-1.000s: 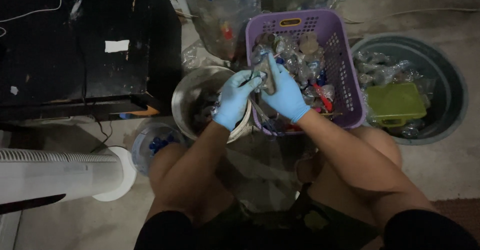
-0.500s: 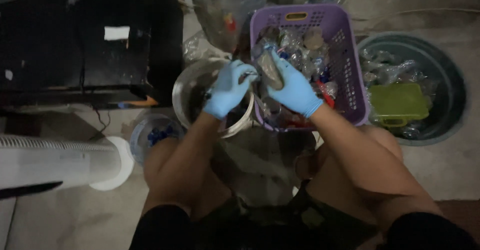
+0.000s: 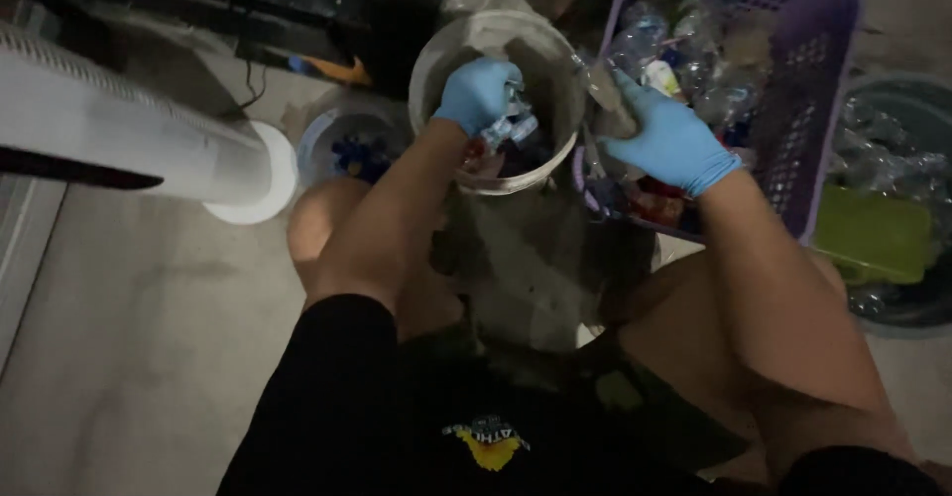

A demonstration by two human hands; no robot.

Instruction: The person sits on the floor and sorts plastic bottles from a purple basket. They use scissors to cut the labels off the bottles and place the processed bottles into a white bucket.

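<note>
Two blue-gloved hands work over a cluster of containers in the upper middle of the frame. The left hand (image 3: 478, 94) is closed around a small crumpled scrap of clear plastic film (image 3: 516, 124) and holds it inside the mouth of the round pale plastic bucket (image 3: 436, 55), which already carries a dim heap of similar scraps. The right hand (image 3: 669, 144) is closed on a crushed clear plastic bottle (image 3: 607, 99), held in the gap between the bucket's rim and the near edge of the purple perforated plastic basket (image 3: 828, 60) at the upper right, itself full of bottles.

By my reading, the step in hand is the stripping of a bottle: the peeled scrap is at the bucket, the bare bottle still in the grip. The next move would call for the left fingers to let go well inside the rim so the light film does not drift out, and for the right hand to carry the bottle to its own container.

A small round tub with blue caps (image 3: 347, 149) sits left of the bucket, and a dark round basin with a green flat lid (image 3: 878, 238) lies at the right edge, all on the bare concrete floor (image 3: 129, 347).
</note>
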